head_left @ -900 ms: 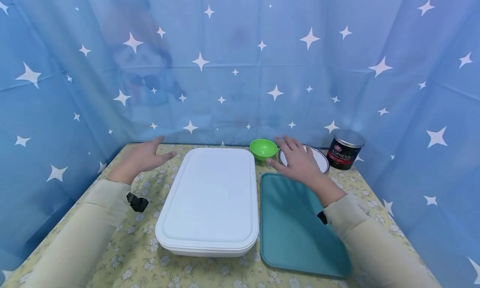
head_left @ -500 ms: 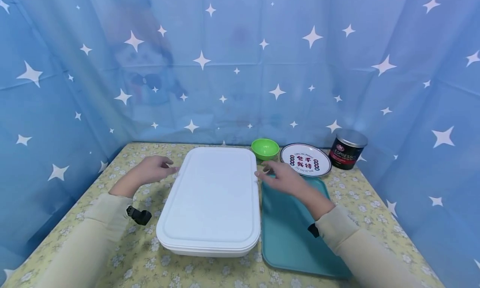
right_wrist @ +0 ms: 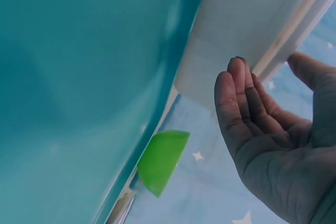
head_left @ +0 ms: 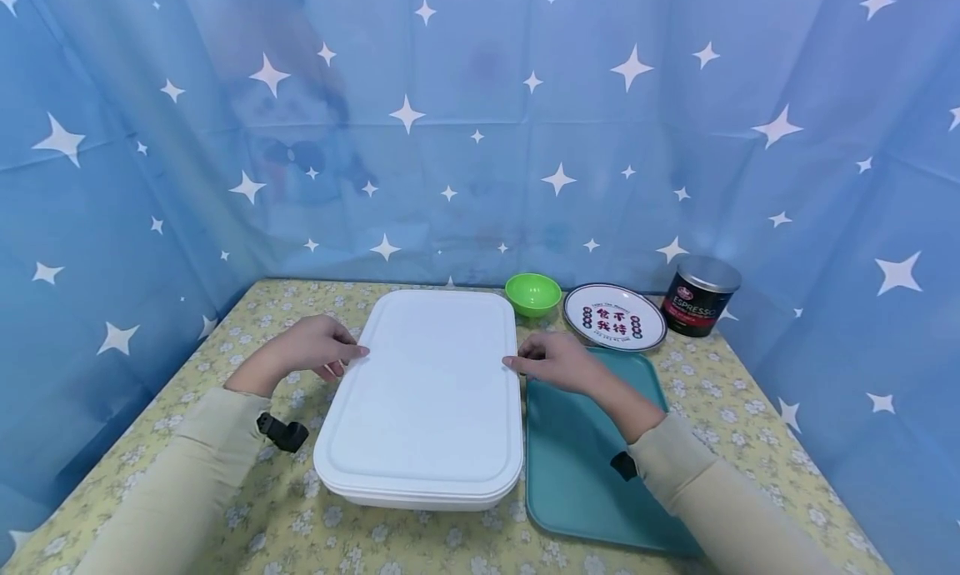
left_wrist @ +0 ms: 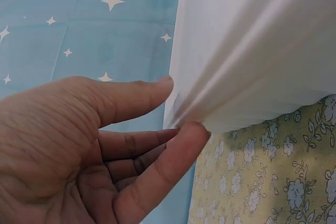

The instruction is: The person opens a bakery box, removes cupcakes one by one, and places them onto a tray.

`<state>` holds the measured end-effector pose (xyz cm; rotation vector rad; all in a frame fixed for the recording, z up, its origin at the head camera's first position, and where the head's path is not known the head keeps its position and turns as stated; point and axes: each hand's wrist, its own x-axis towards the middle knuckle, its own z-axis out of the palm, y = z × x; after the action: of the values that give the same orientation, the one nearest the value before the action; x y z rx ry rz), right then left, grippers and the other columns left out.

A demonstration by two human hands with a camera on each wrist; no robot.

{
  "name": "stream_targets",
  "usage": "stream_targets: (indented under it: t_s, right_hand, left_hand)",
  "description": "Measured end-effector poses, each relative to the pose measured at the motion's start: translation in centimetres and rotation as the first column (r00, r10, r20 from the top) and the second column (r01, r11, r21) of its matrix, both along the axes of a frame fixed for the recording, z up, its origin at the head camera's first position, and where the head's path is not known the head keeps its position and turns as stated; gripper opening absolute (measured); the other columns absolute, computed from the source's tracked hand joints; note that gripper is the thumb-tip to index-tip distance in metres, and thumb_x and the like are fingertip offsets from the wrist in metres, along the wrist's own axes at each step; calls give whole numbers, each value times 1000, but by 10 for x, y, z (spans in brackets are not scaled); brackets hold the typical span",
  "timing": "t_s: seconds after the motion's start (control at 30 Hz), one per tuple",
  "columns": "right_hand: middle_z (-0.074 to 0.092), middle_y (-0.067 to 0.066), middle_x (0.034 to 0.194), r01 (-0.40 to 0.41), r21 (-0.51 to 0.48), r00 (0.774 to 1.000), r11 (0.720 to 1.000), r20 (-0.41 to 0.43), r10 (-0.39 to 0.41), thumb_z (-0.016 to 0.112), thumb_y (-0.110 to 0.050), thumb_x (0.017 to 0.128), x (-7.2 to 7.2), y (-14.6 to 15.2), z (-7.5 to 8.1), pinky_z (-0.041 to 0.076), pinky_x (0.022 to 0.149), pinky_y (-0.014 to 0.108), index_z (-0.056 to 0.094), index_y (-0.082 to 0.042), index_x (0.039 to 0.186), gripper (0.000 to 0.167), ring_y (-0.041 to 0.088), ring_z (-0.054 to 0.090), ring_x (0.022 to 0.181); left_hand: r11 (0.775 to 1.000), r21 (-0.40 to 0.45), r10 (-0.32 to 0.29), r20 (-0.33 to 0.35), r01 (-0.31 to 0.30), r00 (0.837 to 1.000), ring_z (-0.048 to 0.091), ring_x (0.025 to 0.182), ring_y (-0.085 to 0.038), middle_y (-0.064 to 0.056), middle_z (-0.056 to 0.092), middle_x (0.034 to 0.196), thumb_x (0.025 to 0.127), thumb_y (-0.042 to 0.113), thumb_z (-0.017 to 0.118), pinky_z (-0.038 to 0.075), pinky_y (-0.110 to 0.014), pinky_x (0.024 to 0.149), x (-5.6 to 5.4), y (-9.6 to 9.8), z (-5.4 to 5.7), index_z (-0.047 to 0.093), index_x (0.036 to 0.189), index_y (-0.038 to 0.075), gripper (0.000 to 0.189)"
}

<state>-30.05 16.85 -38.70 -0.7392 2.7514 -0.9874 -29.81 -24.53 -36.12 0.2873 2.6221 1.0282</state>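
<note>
A white rectangular lid (head_left: 427, 392) tops the white lidded box (head_left: 412, 503) at the middle of the table. My left hand (head_left: 321, 346) holds the lid's left edge, thumb on the rim and fingers curled underneath; the left wrist view shows thumb and fingertips against the white edge. At the opposite long edge, my right hand (head_left: 558, 361) grips the lid in the same way. The right wrist view has that thumb on the rim and the fingers (right_wrist: 228, 103) below it, beside the box wall. The box's inside is hidden.
A teal tray (head_left: 592, 467) lies right of the box, under my right forearm. Behind it stand a green bowl (head_left: 533, 297), a white plate (head_left: 615, 318) with printed characters and a black espresso can (head_left: 699, 300). A blue star-patterned curtain (head_left: 480, 125) encloses the flowered tablecloth (head_left: 247, 475).
Both hands have come down and inward from beside and behind the box to the lid's long edges, and their fingers have curled round the rim. The plate has become fully visible.
</note>
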Motion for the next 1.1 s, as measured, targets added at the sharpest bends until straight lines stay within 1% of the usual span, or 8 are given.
stream_targets:
  t_s: [0.1, 0.37, 0.57, 0.73, 0.8, 0.93, 1.03, 1.1]
  right_hand:
    - [71, 10, 80, 3, -9, 1000, 1000, 13, -3, 64, -48, 97, 0, 0, -1, 49, 58, 36, 73, -18, 92, 32, 23, 62, 68]
    - [70, 11, 77, 11, -9, 1000, 1000, 11, -11, 65, -47, 97, 1, 0, -2, 48, 57, 35, 72, -17, 90, 32, 18, 58, 62]
    - [70, 11, 78, 14, -23, 1000, 1000, 25, -14, 65, -47, 97, 1, -1, -1, 49, 58, 36, 72, -16, 91, 32, 31, 63, 70]
    - [70, 13, 82, 31, -45, 997, 999, 74, -28, 67, -48, 95, 2, -4, 0, 50, 60, 36, 71, -15, 92, 34, 38, 65, 79]
    - [71, 15, 83, 40, -68, 993, 997, 111, -32, 68, -48, 94, 2, -6, 2, 51, 63, 39, 70, -14, 93, 34, 40, 65, 81]
    - [70, 17, 86, 56, -142, 985, 988, 170, -31, 70, -46, 94, 1, -10, 8, 54, 70, 51, 70, -11, 95, 35, 42, 65, 83]
    - [70, 14, 87, 76, -206, 979, 976, 202, -34, 72, -43, 93, -1, -15, 11, 55, 76, 57, 70, -8, 98, 35, 39, 67, 83]
    - [70, 11, 90, 91, -238, 973, 967, 228, -36, 74, -42, 92, -2, -19, 14, 56, 79, 56, 69, -7, 101, 36, 34, 68, 84]
  left_hand:
    - [1000, -9, -1, 3, 1, 1000, 71, 73, -24, -10, 71, 85, 97, 30, 69, 62, -41, 69, 0, 2, 1, 71, 114, -4, 38]
    - [999, -26, 25, 20, -25, 999, 72, 70, -22, -10, 71, 82, 95, 28, 72, 62, -43, 70, 3, 9, 5, 72, 108, -4, 35]
    - [998, -41, 39, 13, -39, 999, 71, 67, -22, -10, 71, 79, 94, 23, 72, 62, -44, 68, 5, 12, 6, 73, 103, -5, 29]
    - [998, -38, 44, -1, -44, 999, 70, 67, -22, -11, 71, 80, 94, 22, 71, 62, -43, 68, 6, 11, 7, 73, 104, -6, 30]
    - [998, -34, 46, -9, -47, 999, 70, 67, -23, -12, 70, 81, 95, 22, 71, 62, -42, 67, 7, 9, 10, 72, 106, -7, 31]
    - [998, -22, 66, -24, -66, 998, 70, 70, -23, -14, 69, 86, 97, 24, 69, 62, -38, 65, 7, 4, 18, 70, 110, -6, 33]
    - [996, -20, 83, -34, -84, 996, 69, 72, -23, -14, 69, 90, 98, 25, 68, 62, -37, 65, 7, -1, 26, 68, 113, -6, 35]
    - [995, -25, 94, -41, -95, 995, 70, 72, -22, -15, 68, 92, 98, 26, 67, 62, -38, 66, 7, -5, 29, 67, 115, -6, 36]
